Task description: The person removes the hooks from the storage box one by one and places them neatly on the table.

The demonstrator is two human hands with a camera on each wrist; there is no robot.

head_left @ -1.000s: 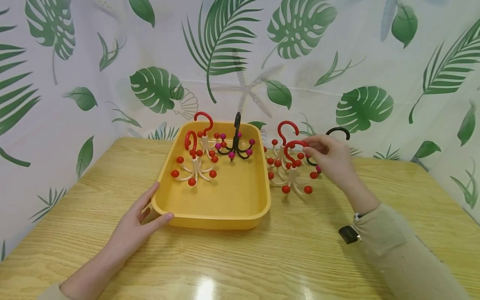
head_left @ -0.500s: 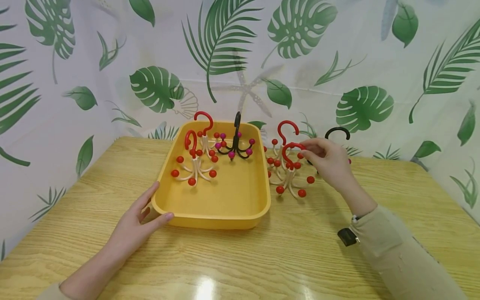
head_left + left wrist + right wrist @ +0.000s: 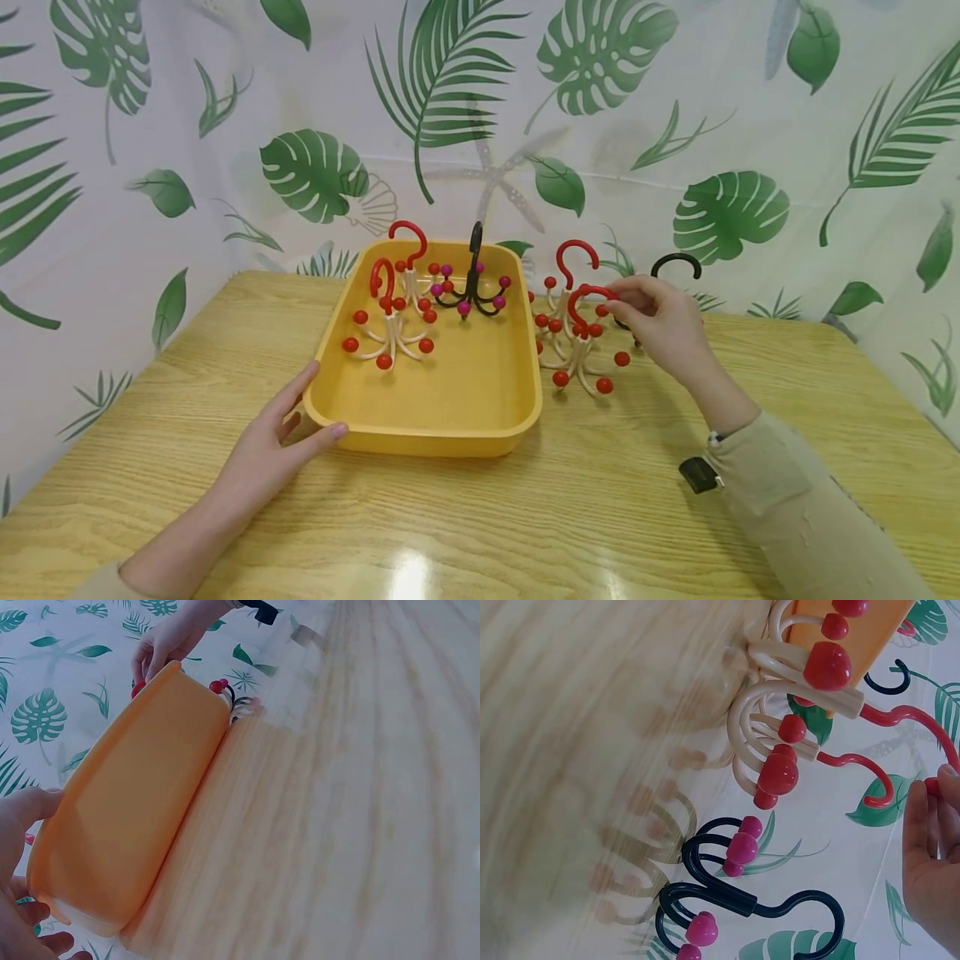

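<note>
A yellow tray (image 3: 423,437) sits mid-table. It holds two cream hangers with red hooks and red balls (image 3: 390,333) (image 3: 408,271), and a black hanger with magenta balls (image 3: 471,287). My left hand (image 3: 311,412) rests against the tray's near left corner, fingers straight along the side and thumb on the front wall (image 3: 127,802). Right of the tray, my right hand (image 3: 617,298) pinches the red hook of a cream hanger (image 3: 581,354) standing on the table. In the right wrist view my fingertips (image 3: 937,787) hold that hook's tip (image 3: 907,716).
Another red-hooked cream hanger (image 3: 558,287) stands just behind the held one. A black hanger (image 3: 677,264) with magenta balls (image 3: 735,896) stands behind my right hand, near the leaf-print curtain (image 3: 480,125). The wooden table (image 3: 525,517) reaches toward me.
The held hanger slid slightly left, toward the tray, with my right hand, then nearly stopped. The left hand and the tray have not moved.
</note>
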